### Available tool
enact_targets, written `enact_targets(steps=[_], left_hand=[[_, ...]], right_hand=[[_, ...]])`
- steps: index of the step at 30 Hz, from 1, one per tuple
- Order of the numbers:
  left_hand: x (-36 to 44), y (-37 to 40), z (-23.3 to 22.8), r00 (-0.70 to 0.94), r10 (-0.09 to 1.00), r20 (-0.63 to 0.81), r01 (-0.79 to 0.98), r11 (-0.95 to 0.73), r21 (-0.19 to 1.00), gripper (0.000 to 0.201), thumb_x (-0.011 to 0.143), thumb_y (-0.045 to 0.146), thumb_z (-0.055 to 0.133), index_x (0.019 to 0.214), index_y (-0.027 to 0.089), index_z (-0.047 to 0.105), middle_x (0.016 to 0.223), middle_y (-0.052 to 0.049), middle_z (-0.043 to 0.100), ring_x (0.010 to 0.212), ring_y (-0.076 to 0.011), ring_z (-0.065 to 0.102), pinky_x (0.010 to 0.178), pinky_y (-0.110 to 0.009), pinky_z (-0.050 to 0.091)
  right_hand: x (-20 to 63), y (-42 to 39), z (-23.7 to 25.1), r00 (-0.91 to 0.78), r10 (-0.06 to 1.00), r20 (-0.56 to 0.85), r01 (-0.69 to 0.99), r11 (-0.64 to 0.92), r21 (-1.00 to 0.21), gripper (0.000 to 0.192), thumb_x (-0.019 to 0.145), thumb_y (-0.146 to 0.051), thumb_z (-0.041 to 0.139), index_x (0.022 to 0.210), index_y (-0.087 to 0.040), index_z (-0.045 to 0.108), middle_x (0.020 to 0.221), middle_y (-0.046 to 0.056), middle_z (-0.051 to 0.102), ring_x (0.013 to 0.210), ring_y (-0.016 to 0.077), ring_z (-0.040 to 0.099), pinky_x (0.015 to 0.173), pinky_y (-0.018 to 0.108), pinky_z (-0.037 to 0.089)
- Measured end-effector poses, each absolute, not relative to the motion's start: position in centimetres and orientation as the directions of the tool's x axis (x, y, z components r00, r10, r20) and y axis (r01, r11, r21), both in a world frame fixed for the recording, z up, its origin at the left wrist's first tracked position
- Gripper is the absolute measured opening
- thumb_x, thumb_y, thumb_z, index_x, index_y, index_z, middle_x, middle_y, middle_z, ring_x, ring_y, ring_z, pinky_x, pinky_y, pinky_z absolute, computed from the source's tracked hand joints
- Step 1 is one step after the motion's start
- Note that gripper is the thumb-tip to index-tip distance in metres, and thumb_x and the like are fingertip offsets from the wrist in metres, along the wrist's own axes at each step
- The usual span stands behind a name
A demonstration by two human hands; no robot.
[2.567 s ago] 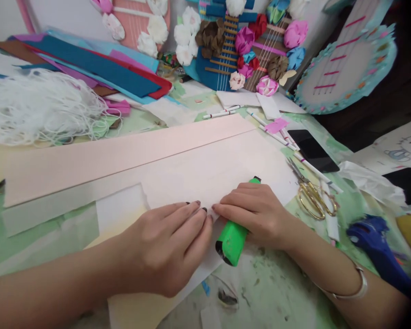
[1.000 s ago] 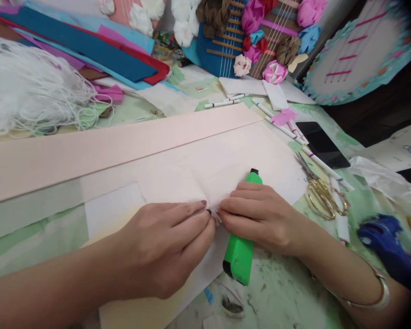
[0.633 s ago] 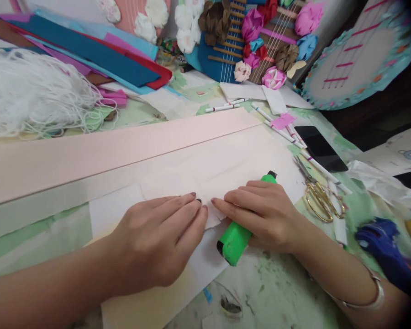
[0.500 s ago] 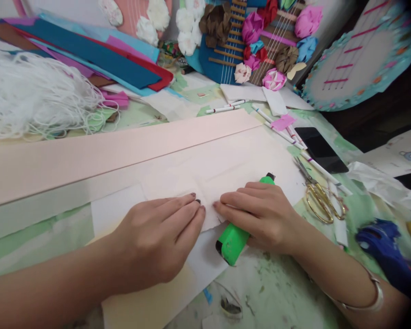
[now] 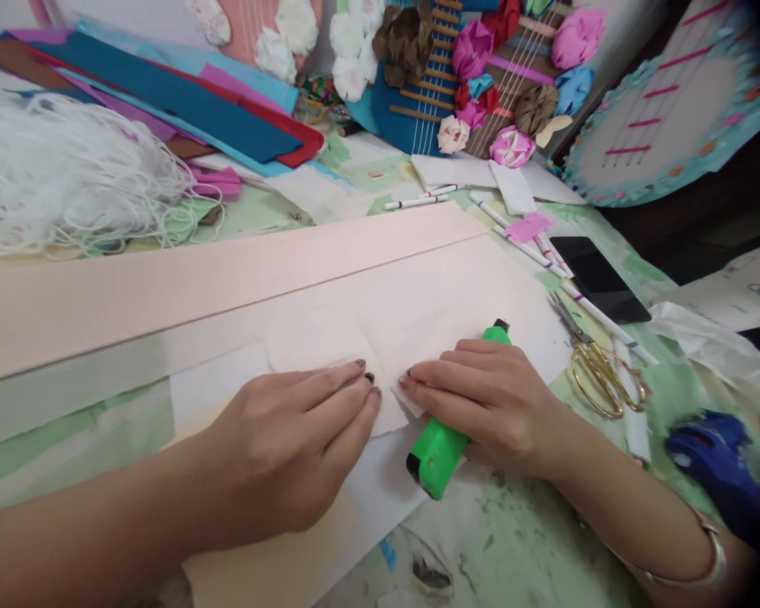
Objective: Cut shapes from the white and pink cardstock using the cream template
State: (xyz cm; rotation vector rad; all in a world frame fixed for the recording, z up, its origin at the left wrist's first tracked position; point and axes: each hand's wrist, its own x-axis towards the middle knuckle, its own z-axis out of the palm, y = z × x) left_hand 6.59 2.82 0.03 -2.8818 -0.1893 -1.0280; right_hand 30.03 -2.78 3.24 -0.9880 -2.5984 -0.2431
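My left hand (image 5: 291, 447) lies flat, fingertips pressing the near edge of a pale pink paper sheet (image 5: 380, 312). My right hand (image 5: 487, 401) holds a green utility knife (image 5: 440, 447) under its palm while its fingertips press the same paper edge, almost touching the left fingertips. The knife's black tip (image 5: 500, 325) pokes out beyond the knuckles. A longer pink sheet (image 5: 165, 279) lies just behind. White and cream papers (image 5: 215, 388) sit beneath.
Gold scissors (image 5: 599, 376) lie right of my right hand, with a black phone (image 5: 599, 266) and several pens (image 5: 532, 249) behind. A white string tangle (image 5: 63, 177) is far left, coloured paper sheets (image 5: 183, 110) and paper-flower crafts (image 5: 469, 76) at the back. A blue tool (image 5: 715, 456) lies right.
Both hands stay pressed on the paper edge; the fingertips pinched together, then flattened and parted slightly. The knife swung a little under my right hand.
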Motion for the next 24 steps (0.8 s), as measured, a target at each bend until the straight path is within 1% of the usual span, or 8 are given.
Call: enact_targets(steps=[2,5,8,10,12,15,20,24], left_hand=[[6.6,2.8,0.1,0.761,0.087,0.643,0.148,-0.988,-0.041,0.029,0.096,0.008,0.038,0.101,0.006,0.066,0.092,-0.012,0.073,0.099,-0.0268,0.069,0.082,-0.039,0.061],[6.6,2.9,0.5,0.747,0.084,0.660,0.170,-0.983,-0.068,0.021,0.092,0.007,0.048,0.101,0.005,0.067,0.096,-0.014,0.074,0.098,-0.0280,0.070,0.081,-0.041,0.062],[6.8,3.1,1.0,0.758,0.085,0.646,0.195,-0.975,-0.101,0.018,0.087,0.007,0.058,0.100,0.003,0.069,0.097,-0.015,0.075,0.093,-0.0284,0.072,0.080,-0.041,0.063],[6.8,3.3,1.2,0.772,0.096,0.628,0.201,-0.974,-0.099,0.018,0.086,0.009,0.060,0.099,0.003,0.070,0.097,-0.015,0.075,0.091,-0.0286,0.073,0.078,-0.042,0.064],[6.8,3.5,1.2,0.785,0.109,0.609,0.198,-0.977,-0.079,0.022,0.086,0.010,0.058,0.100,0.002,0.071,0.100,-0.017,0.074,0.094,-0.0305,0.073,0.077,-0.044,0.064],[6.5,3.8,1.0,0.811,0.114,0.574,0.179,-0.982,-0.057,0.027,0.086,0.008,0.051,0.103,0.000,0.071,0.106,-0.018,0.073,0.098,-0.0334,0.071,0.076,-0.047,0.064],[6.0,4.4,1.3,0.858,0.054,0.510,0.108,-0.991,-0.077,0.031,0.086,0.002,0.045,0.105,-0.001,0.070,0.110,-0.018,0.071,0.101,-0.0328,0.070,0.077,-0.045,0.064],[5.8,4.6,1.5,0.872,0.040,0.488,0.096,-0.991,-0.091,0.032,0.088,0.003,0.044,0.106,-0.002,0.070,0.111,-0.018,0.071,0.103,-0.0326,0.069,0.078,-0.044,0.064]], right_hand=[[30.0,-2.8,3.3,-0.692,0.616,0.378,0.675,0.737,0.034,0.021,0.097,-0.014,0.046,0.089,-0.012,0.065,0.077,0.006,0.070,0.060,0.0141,0.054,0.055,0.031,0.037],[30.2,-3.0,3.3,-0.658,0.645,0.390,0.710,0.704,0.033,0.019,0.094,-0.017,0.050,0.100,-0.010,0.066,0.087,0.007,0.073,0.060,0.0143,0.057,0.053,0.031,0.038],[30.5,-3.2,3.1,-0.618,0.692,0.373,0.750,0.661,0.018,0.031,0.088,-0.020,0.052,0.114,-0.009,0.065,0.106,0.010,0.074,0.069,0.0159,0.065,0.053,0.032,0.040],[30.7,-3.2,3.1,-0.607,0.725,0.325,0.763,0.646,-0.018,0.041,0.084,-0.024,0.054,0.120,-0.009,0.064,0.122,0.011,0.070,0.080,0.0181,0.069,0.056,0.033,0.044],[30.8,-3.2,3.0,-0.597,0.755,0.271,0.772,0.633,-0.063,0.047,0.081,-0.028,0.054,0.123,-0.010,0.064,0.131,0.009,0.065,0.090,0.0197,0.071,0.060,0.034,0.047],[30.8,-3.2,3.1,-0.581,0.783,0.221,0.784,0.612,-0.109,0.050,0.077,-0.028,0.054,0.124,-0.013,0.064,0.131,0.006,0.064,0.093,0.0193,0.072,0.062,0.034,0.048],[30.9,-3.2,3.3,-0.570,0.804,0.170,0.791,0.593,-0.150,0.053,0.075,-0.027,0.054,0.125,-0.013,0.064,0.132,0.004,0.062,0.093,0.0191,0.073,0.064,0.035,0.051],[30.9,-3.1,3.3,-0.567,0.807,0.164,0.790,0.589,-0.170,0.052,0.076,-0.026,0.054,0.126,-0.013,0.064,0.133,0.003,0.061,0.093,0.0196,0.073,0.065,0.036,0.052]])
